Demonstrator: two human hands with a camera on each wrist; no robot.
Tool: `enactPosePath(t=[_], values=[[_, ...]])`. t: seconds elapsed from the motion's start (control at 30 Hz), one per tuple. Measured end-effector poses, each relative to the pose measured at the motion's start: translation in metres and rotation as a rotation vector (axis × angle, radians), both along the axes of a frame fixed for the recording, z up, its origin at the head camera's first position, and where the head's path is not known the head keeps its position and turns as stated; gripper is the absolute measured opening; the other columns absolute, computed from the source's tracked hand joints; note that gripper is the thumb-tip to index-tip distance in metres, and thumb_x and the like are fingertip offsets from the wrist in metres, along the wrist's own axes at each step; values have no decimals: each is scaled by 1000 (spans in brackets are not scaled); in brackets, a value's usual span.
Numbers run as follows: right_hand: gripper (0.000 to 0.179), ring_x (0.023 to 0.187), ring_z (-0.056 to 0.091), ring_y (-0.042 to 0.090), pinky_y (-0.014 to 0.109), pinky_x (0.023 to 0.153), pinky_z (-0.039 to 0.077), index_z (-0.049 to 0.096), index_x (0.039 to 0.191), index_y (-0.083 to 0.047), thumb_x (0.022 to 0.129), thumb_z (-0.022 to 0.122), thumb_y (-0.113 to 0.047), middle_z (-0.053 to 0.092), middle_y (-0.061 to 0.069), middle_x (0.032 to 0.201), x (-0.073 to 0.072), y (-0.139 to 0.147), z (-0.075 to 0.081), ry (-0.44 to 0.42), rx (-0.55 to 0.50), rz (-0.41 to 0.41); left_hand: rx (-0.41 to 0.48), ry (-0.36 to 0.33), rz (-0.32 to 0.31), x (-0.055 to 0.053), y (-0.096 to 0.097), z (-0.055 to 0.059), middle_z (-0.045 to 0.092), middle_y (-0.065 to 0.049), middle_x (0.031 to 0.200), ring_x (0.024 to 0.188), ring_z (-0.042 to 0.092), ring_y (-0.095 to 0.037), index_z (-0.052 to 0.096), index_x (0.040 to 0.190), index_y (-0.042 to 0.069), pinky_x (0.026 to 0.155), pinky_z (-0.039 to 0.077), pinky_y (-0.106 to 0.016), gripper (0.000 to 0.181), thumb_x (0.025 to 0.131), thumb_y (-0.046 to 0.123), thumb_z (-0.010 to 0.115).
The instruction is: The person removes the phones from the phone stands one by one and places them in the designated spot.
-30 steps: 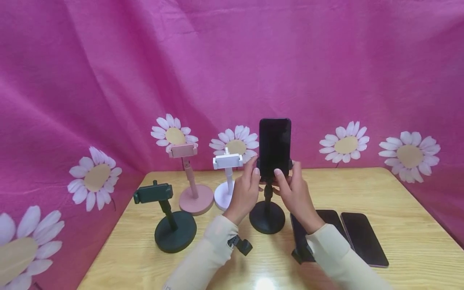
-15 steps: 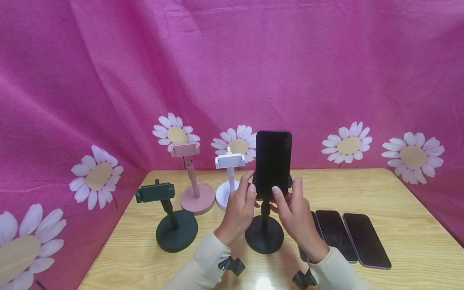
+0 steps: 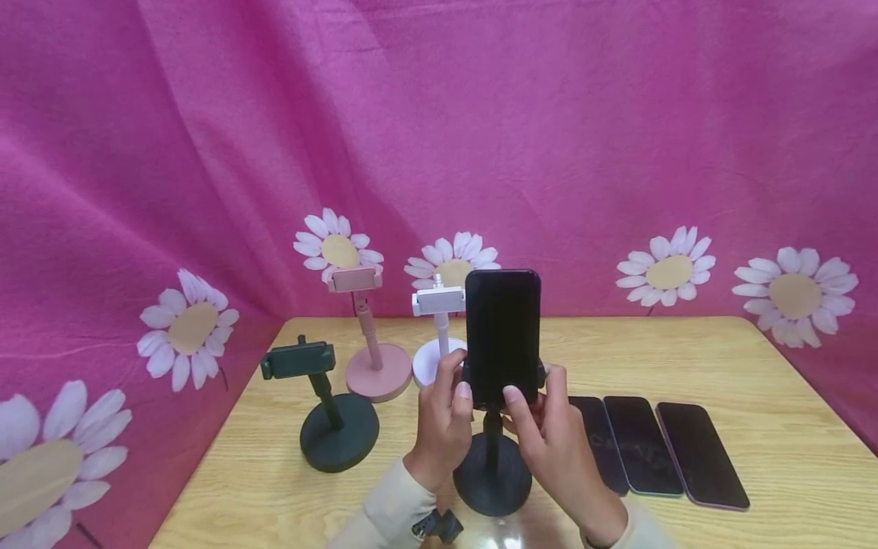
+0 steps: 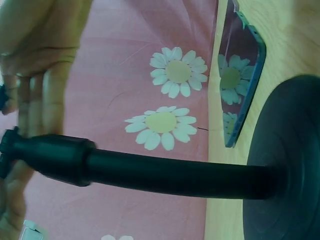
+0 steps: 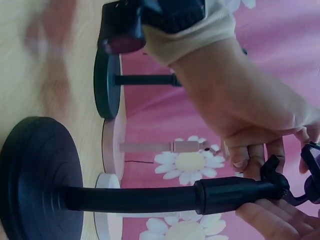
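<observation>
A black smartphone (image 3: 503,328) stands upright in the clamp of a black phone stand (image 3: 492,484), its dark screen towards me. My left hand (image 3: 442,423) grips the clamp at the phone's left edge, thumb by the lower corner. From the right, my right hand (image 3: 559,442) holds the clamp with its thumb on the bottom of the screen and fingers behind. In the left wrist view, the stand's pole (image 4: 175,172) runs from the round base (image 4: 287,150) up to fingers at its top joint. Fingers of both hands meet around that joint (image 5: 280,185) in the right wrist view.
To the left stand a dark green phone stand (image 3: 339,433), a pink one (image 3: 379,374) and a white one (image 3: 440,300). Three phones lie flat at right: one partly behind my right hand (image 3: 600,438), a middle one (image 3: 643,446) and an outer one (image 3: 703,457). A pink flowered cloth (image 3: 583,152) hangs behind.
Both hands have brought the black stand with its phone nearer to me and slightly left. My right forearm has moved off the flat phones, which now show more.
</observation>
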State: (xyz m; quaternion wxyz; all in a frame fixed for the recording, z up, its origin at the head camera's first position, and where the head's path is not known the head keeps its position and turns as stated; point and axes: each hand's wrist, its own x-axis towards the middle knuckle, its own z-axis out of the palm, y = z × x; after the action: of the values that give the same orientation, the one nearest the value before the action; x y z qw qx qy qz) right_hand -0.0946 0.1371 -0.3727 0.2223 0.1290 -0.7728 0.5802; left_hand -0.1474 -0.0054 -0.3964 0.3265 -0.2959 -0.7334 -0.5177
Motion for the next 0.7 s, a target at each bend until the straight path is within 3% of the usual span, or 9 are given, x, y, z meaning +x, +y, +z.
enactPosePath(t=[0.07, 0.27, 0.6, 0.7], values=[[32, 82, 71, 15, 32, 65, 57, 42, 120, -12, 94, 62, -14, 72, 11, 96, 4, -2, 0, -11, 15, -2, 31, 51, 30, 1, 1, -2, 66, -11, 94, 67, 58, -16, 47, 124, 8, 60, 54, -25, 38, 86, 12, 43], [31, 79, 71, 13, 32, 65, 57, 42, 119, -14, 94, 62, -15, 72, 10, 96, 11, -5, 0, -46, 31, -2, 83, 163, 90, 2, 2, -6, 63, -9, 76, 50, 46, -11, 51, 116, 6, 48, 44, -15, 36, 81, 9, 42], [33, 83, 72, 18, 34, 65, 57, 41, 122, -11, 95, 59, -9, 69, 16, 104, 14, -1, 0, -40, -12, 88, 102, 204, 68, 4, 3, -7, 58, -6, 68, 45, 46, -8, 52, 115, 4, 45, 41, -12, 37, 80, 9, 41], [36, 85, 71, 15, 32, 69, 57, 40, 126, -13, 95, 59, -11, 70, 11, 104, 16, 2, 5, -31, 42, 64, 97, 212, 57, 3, 3, -6, 57, -6, 67, 46, 45, -8, 52, 115, 4, 46, 41, -12, 38, 80, 8, 42]])
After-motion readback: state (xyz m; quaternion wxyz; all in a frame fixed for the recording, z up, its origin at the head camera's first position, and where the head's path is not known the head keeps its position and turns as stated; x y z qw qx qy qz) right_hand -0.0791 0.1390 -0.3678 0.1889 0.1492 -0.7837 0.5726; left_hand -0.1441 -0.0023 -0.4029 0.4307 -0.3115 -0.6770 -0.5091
